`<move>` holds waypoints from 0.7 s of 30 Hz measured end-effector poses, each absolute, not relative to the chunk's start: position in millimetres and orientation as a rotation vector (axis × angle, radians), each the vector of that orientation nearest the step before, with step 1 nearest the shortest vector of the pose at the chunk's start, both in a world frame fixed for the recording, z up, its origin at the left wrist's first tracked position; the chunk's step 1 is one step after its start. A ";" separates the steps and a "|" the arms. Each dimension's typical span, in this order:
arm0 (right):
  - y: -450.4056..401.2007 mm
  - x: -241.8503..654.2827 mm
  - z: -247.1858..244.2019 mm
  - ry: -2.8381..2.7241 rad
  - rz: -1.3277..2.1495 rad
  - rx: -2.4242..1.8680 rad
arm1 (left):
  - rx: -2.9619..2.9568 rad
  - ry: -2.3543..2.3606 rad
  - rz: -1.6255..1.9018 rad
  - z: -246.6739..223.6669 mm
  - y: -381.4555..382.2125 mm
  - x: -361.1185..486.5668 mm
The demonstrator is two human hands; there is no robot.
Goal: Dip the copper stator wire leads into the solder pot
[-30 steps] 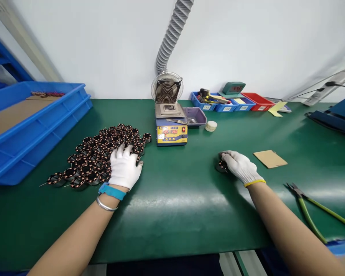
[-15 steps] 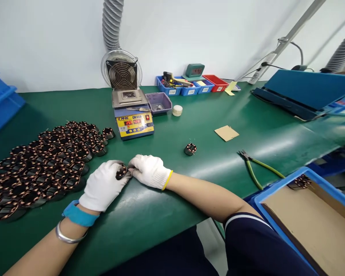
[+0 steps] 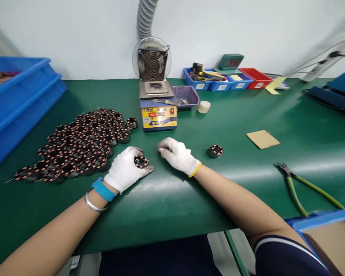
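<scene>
My left hand [image 3: 125, 168], in a white glove, holds a round copper-wound coil [image 3: 140, 161] between thumb and fingers, its open ring facing up. A thin wire end sticks out from its right side. My right hand [image 3: 176, 155], also gloved, is apart from the coil, to its right, with the fingers curled together; whether anything small is between the fingertips is hidden. A large group of similar coils [image 3: 83, 142] stands left of my left hand. One single coil [image 3: 215, 151] rests on the green table [image 3: 172, 214] to the right of my right hand.
Behind my hands stands a yellow-blue heating unit [image 3: 159, 118] with a fan, beside a purple tray [image 3: 186, 96] and a white round tin [image 3: 204, 107]. Pliers [image 3: 294, 184] and a cardboard piece [image 3: 263, 139] lie right. Blue crates [image 3: 20, 99] stand left.
The view has turned left. My right hand has come away from the coil and moved to the right; the coil stays in my left hand, now with its ring more visible.
</scene>
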State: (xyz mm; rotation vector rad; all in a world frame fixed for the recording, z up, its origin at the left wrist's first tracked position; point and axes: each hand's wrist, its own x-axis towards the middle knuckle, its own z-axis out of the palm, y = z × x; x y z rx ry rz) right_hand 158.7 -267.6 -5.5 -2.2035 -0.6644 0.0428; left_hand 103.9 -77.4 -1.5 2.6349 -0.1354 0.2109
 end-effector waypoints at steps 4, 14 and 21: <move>-266.0 153.4 -1.9 -0.752 0.113 -2.180 | 2.639 -0.215 0.307 -4.0 -78.2 103.6; -262.6 155.4 -4.1 -0.463 0.282 -1.955 | 2.540 -0.169 0.446 -6.9 -81.9 99.3; -240.9 128.8 -3.3 -0.562 0.280 -1.849 | 2.475 -0.371 0.448 -6.1 -84.0 97.6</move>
